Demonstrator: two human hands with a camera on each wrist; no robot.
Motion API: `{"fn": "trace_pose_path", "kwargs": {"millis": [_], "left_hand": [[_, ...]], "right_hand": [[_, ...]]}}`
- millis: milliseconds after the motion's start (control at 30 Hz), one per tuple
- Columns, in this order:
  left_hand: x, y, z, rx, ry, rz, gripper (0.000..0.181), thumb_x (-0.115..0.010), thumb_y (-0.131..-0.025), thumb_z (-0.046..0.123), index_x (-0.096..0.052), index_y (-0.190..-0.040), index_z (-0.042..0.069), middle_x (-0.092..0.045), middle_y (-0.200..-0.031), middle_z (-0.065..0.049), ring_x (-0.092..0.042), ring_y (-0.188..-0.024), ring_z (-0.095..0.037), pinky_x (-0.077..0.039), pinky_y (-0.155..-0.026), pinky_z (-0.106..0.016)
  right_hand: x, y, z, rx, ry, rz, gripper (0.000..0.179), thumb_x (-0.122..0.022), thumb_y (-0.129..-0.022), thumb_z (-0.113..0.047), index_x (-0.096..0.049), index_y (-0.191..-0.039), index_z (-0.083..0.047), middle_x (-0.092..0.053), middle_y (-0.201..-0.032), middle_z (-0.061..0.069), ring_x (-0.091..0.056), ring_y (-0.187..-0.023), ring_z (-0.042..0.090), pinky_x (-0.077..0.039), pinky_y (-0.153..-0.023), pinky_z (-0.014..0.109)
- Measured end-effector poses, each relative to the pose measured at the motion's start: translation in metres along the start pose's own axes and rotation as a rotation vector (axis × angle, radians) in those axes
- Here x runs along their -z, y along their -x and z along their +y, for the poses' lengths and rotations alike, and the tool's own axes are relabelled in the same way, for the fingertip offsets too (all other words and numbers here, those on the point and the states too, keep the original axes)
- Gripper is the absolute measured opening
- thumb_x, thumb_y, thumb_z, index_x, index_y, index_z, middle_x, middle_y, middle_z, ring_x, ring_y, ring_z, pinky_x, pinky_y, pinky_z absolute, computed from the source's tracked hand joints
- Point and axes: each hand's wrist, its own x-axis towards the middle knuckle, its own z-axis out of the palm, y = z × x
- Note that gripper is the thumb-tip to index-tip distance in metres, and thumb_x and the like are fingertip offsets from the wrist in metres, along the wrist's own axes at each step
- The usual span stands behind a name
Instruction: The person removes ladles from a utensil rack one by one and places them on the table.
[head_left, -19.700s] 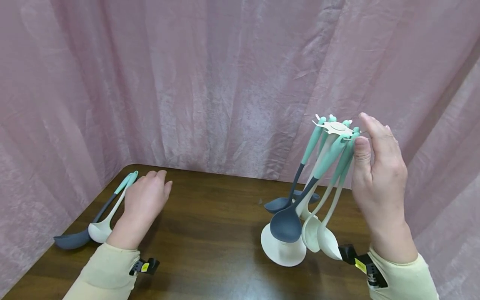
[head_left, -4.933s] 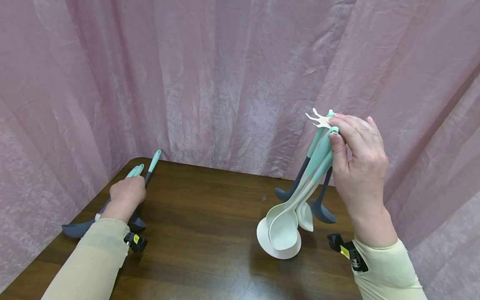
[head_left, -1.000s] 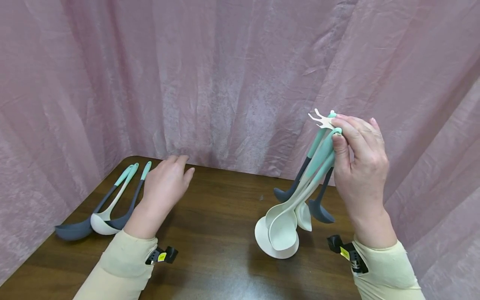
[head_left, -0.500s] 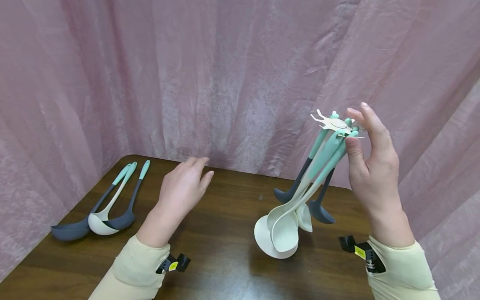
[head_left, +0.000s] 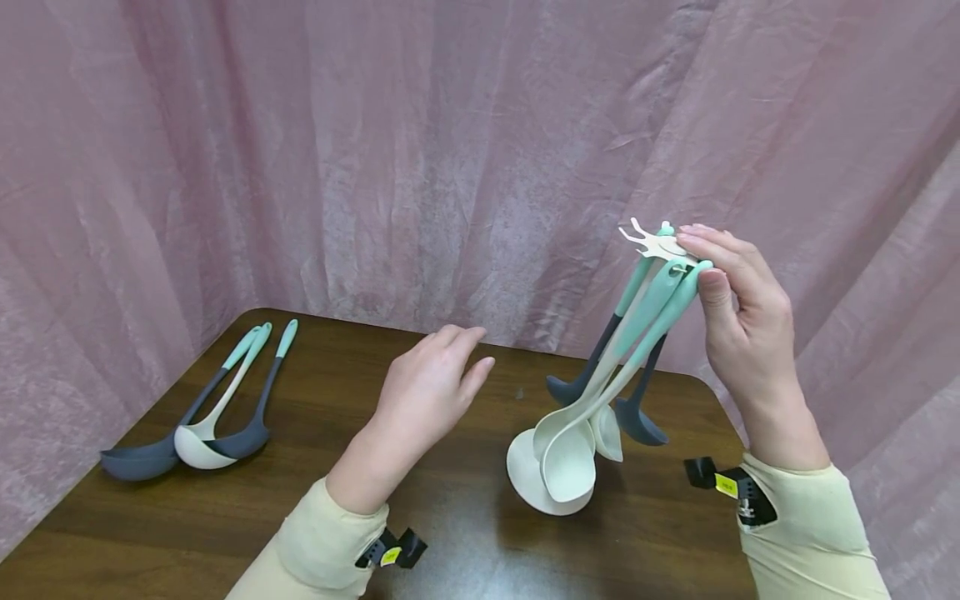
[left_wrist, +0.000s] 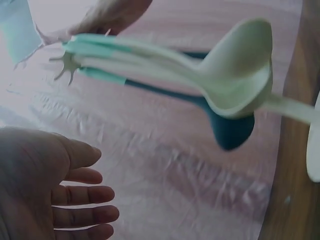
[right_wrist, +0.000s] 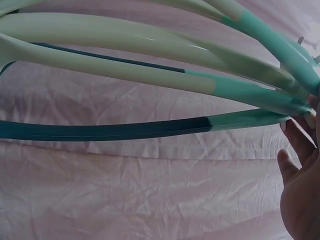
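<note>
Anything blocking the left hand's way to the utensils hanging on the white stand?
Nothing visible. In the head view, only table and pink curtain show between the left hand and the hanging utensils. The right hand is at the top of the stand, on the opposite side.

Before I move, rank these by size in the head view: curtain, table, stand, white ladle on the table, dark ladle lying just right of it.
1. Curtain
2. Table
3. Stand
4. White ladle, dark ladle: too alike to rank
</note>
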Motion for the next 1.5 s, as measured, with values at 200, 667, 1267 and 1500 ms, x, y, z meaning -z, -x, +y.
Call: {"fn": "trace_pose_path", "kwargs": {"millis": [200,667,1267,1500], "left_hand": [[-0.010,-0.003,0.020,-0.040,0.060,-0.014,0.034,-0.078,-0.106,0.027,-0.075,-0.135,0.010,-0.077,-0.120,-0.005,-0.075,-0.105,-0.025,-0.062,-0.078,-0.044],[-0.030,-0.005,0.051,-0.110,0.160,-0.068,0.030,-0.080,-0.105,0.031,-0.076,-0.130,0.014,-0.077,-0.119,0.001,-0.074,-0.102,-0.018,-0.061,-0.075,-0.037],[-0.032,-0.002,0.057,-0.136,0.174,-0.060,0.031,-0.081,-0.104,0.034,-0.077,-0.128,0.016,-0.077,-0.117,0.002,-0.073,-0.100,-0.016,-0.061,-0.074,-0.036],[-0.033,-0.003,0.058,-0.129,0.170,-0.082,0.030,-0.081,-0.104,0.035,-0.077,-0.128,0.017,-0.077,-0.117,0.003,-0.073,-0.100,-0.016,-0.061,-0.074,-0.036]], "right_hand": [[-0.005,0.000,0.005,-0.008,0.030,0.018,0.056,-0.064,-0.111,-0.044,-0.077,-0.127,0.007,-0.074,-0.130,0.024,-0.065,-0.137,0.023,-0.036,-0.127,0.046],[-0.012,0.002,0.001,-0.030,0.141,0.075,0.049,-0.063,-0.112,-0.041,-0.079,-0.126,0.004,-0.075,-0.129,0.023,-0.068,-0.134,0.025,-0.036,-0.127,0.043],[-0.024,0.007,-0.002,-0.023,0.327,0.151,0.048,-0.062,-0.112,-0.049,-0.083,-0.124,-0.007,-0.079,-0.126,0.012,-0.070,-0.127,0.034,-0.039,-0.124,0.048],[-0.026,0.009,-0.008,-0.015,0.410,0.146,0.045,-0.061,-0.112,-0.047,-0.083,-0.126,-0.010,-0.079,-0.127,0.013,-0.071,-0.124,0.034,-0.039,-0.123,0.049]]}}
